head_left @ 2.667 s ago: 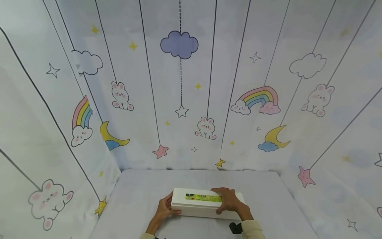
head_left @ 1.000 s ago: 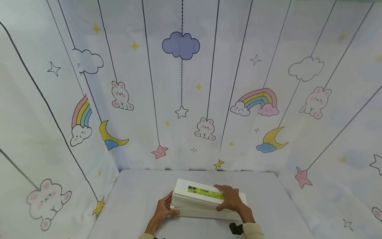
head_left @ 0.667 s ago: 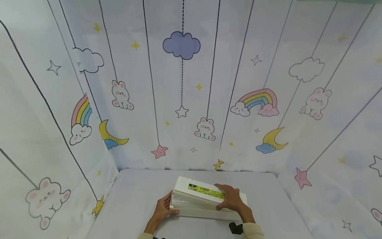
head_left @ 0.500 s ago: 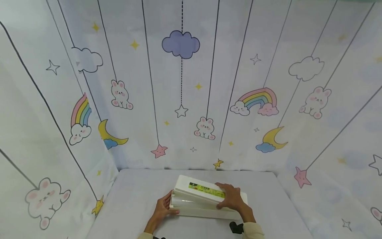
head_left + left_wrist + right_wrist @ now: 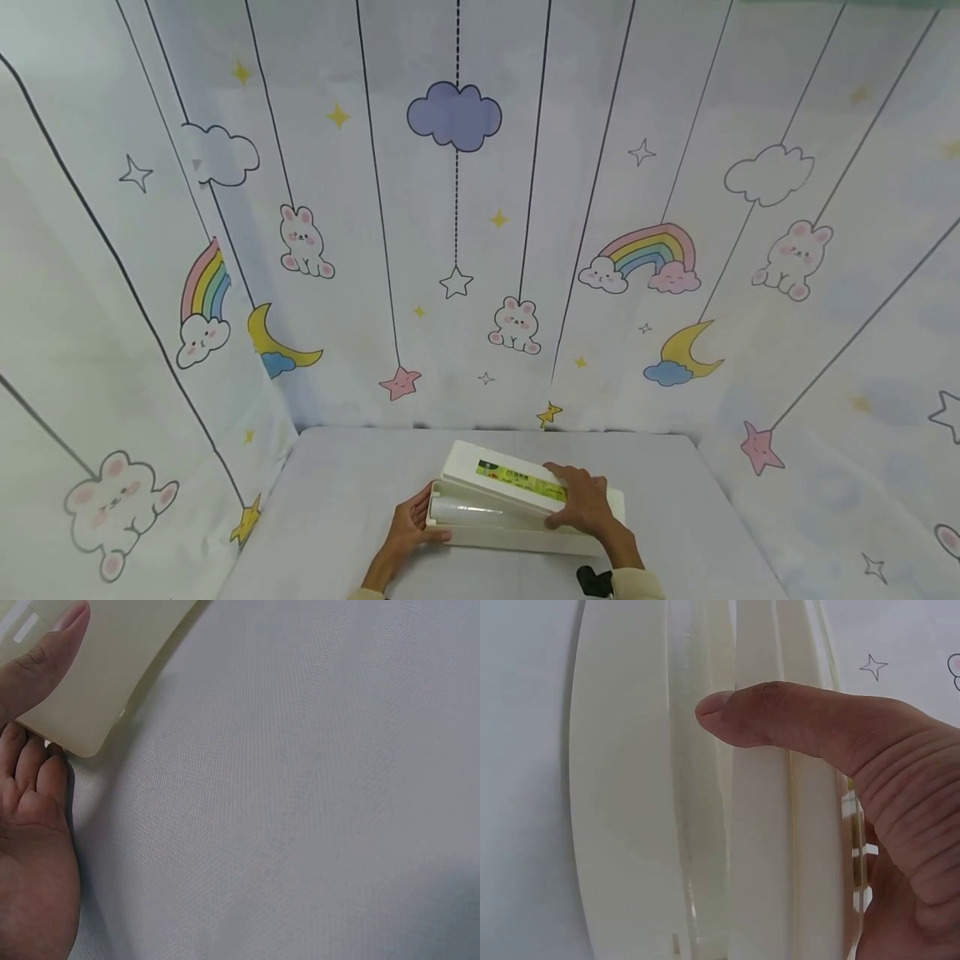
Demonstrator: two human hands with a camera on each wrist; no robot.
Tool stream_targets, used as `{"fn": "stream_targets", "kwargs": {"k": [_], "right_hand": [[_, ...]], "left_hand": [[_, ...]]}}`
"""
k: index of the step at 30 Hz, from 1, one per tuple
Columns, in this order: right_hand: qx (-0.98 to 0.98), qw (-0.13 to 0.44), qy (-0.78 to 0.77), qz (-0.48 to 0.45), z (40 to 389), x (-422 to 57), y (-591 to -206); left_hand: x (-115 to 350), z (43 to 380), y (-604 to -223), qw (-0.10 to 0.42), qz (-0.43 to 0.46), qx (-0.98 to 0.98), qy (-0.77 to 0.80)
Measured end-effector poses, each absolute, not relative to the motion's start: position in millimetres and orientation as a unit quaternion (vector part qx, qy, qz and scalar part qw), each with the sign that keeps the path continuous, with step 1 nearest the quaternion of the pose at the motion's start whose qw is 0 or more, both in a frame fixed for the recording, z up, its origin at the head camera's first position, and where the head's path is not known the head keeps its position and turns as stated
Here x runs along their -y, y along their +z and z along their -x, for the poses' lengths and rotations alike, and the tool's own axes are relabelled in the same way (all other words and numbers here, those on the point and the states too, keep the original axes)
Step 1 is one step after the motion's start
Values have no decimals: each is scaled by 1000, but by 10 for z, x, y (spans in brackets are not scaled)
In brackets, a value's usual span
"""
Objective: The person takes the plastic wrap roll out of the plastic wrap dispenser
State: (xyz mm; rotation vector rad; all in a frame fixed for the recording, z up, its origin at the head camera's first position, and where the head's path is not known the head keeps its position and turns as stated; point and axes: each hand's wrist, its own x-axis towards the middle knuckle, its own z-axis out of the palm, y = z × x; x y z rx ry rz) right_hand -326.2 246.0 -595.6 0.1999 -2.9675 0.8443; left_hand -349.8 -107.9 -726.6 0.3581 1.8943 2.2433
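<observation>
Gripping the lid (image 5: 467, 464) by its long edges with my right hand (image 5: 588, 502), I have its left end tipped up toward the far side, above the box (image 5: 517, 540) on the table (image 5: 352, 479). My left hand (image 5: 407, 527) clasps the box's left end, thumb on the near wall. Uncovering seems the step; next, I judge, calls for bracing the box while the lid clears. I count one lid, one label (image 5: 522, 481), one box, one shiny roll (image 5: 476, 512) inside.

The lid (image 5: 463, 465) is white, its label (image 5: 522, 481) yellow-green, the box (image 5: 517, 540) cream
</observation>
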Motion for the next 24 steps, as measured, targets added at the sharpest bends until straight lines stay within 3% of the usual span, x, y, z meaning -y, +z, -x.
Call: {"fn": "stream_targets", "kwargs": {"k": [24], "right_hand": [[959,38,277,-55,3209,-2506,-6014]], "left_hand": [[1086,3514,-7309,83,-132,-654,740]]}}
